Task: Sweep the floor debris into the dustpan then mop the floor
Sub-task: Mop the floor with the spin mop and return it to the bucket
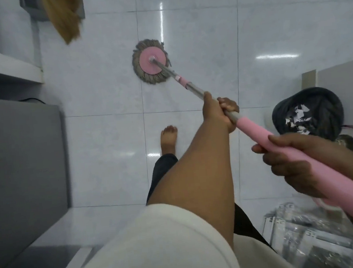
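A round mop head (150,62) with a pink disc and grey-brown fringe lies flat on the white tiled floor (195,37) ahead of me. Its metal and pink handle (253,131) runs back toward the lower right. My left hand (219,111) grips the metal part of the handle, arm stretched forward. My right hand (289,158) grips the pink sleeve closer to me. A straw broom (65,17) leans at the top left, with a grey dustpan (35,11) partly hidden behind it.
A black-lined bin (309,112) with white paper scraps stands at the right. A grey cabinet (21,154) fills the left side. A clear plastic item (305,229) sits at the lower right. My bare foot (168,139) stands on the tiles.
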`<state>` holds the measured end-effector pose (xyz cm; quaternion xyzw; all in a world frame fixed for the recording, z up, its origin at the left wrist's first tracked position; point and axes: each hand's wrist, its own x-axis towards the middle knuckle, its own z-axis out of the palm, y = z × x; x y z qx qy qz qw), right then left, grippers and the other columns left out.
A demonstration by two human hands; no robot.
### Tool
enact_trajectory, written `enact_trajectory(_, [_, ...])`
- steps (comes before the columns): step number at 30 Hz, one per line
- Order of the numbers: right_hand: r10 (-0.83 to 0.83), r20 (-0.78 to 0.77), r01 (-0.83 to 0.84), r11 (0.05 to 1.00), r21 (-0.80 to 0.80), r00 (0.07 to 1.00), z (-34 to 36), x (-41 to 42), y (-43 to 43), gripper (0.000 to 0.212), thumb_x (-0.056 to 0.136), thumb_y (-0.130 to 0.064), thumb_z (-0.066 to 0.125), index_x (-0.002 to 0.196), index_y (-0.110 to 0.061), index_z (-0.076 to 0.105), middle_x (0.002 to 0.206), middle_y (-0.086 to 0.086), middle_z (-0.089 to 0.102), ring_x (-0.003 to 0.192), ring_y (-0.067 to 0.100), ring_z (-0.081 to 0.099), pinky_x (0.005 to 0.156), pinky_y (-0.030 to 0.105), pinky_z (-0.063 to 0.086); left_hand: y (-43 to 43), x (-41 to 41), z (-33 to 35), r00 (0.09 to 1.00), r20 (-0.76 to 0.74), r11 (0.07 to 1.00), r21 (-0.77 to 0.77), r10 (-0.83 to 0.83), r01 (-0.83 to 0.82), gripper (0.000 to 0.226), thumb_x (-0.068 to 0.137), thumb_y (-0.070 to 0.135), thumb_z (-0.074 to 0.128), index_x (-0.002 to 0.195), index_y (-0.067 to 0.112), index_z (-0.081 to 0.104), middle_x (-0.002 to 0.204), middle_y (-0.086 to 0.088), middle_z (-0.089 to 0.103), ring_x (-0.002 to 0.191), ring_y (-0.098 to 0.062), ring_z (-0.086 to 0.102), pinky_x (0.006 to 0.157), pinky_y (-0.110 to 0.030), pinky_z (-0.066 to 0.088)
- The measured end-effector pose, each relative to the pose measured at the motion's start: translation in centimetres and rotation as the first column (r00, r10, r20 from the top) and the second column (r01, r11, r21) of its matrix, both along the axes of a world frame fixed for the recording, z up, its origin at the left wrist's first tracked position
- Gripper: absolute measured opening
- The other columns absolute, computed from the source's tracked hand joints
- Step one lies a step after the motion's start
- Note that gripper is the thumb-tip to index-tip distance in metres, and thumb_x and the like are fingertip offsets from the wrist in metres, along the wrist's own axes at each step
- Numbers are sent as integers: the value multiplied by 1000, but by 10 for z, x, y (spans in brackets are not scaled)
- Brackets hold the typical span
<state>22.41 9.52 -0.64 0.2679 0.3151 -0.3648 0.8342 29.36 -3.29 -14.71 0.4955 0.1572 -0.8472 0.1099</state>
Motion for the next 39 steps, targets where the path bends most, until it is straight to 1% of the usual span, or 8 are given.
enact_trajectory(2, [22,-64,-24,999,-41,998,-21,2,-31,45,64,-18,86,98,-7,61,58,1,48,34,9,44,29,20,38,-53,-2,-14,1000,-2,999,-41,9,-10,52,97,55,45,61,21,29,31,6,28,21,-5,29,28,-8,23])
enact_trajectory(5, [38,-210,-43,999,-21,977,-49,4,-109,24,81,-27,62,95,-8,56,58,-4,48,36,4,45,32,15,38,-130,-5,-31,1000,25,995,-103,4,-2,51,99,47,45,60,19,29,30,6,29,20,-6,28,29,-6,24])
enact_trajectory(11, [-63,-198,52,997,-63,978,-84,-5,-165,24,85,-27,56,96,-6,54,60,-6,45,35,3,44,31,15,39,-192,-19,-57,993,119,990,-136,-14,30,47,96,38,55,58,18,34,36,6,35,21,-6,31,31,-6,26])
enact_trajectory(19, [-104,-178,105,994,-5,978,-59,8,-58,28,80,-27,61,100,-8,54,60,-3,44,35,4,42,29,16,37,-88,-12,-43,986,123,988,-94,-114,126,51,94,49,56,59,18,37,36,6,35,23,-6,33,32,-7,28])
enact_trajectory(25, [-224,-45,226,974,35,974,-9,27,92,49,62,-16,88,100,-5,60,59,3,47,34,11,44,27,22,39,65,-2,-5,974,89,978,21,-208,207,54,93,57,52,59,19,35,36,7,32,25,-6,32,29,-10,26])
enact_trajectory(30, [-299,126,295,954,49,946,21,26,189,32,86,-19,71,112,-2,66,69,11,55,42,20,54,37,31,49,165,0,23,960,58,958,100,-275,269,55,91,61,51,58,20,36,39,7,32,27,-6,31,31,-10,26])
enact_trajectory(33, [-300,121,298,954,37,946,21,20,199,29,95,-22,59,117,-4,65,74,12,58,48,22,59,42,33,52,169,-5,26,954,51,951,107,-296,289,56,92,61,50,58,20,35,39,6,31,27,-6,31,31,-11,25])
enact_trajectory(39, [-237,-91,241,970,41,967,-9,9,112,49,68,-18,84,107,-6,56,58,3,48,32,10,46,27,21,39,88,-31,-4,975,65,977,25,-214,213,55,95,58,46,59,19,32,34,7,30,24,-5,29,30,-9,22])
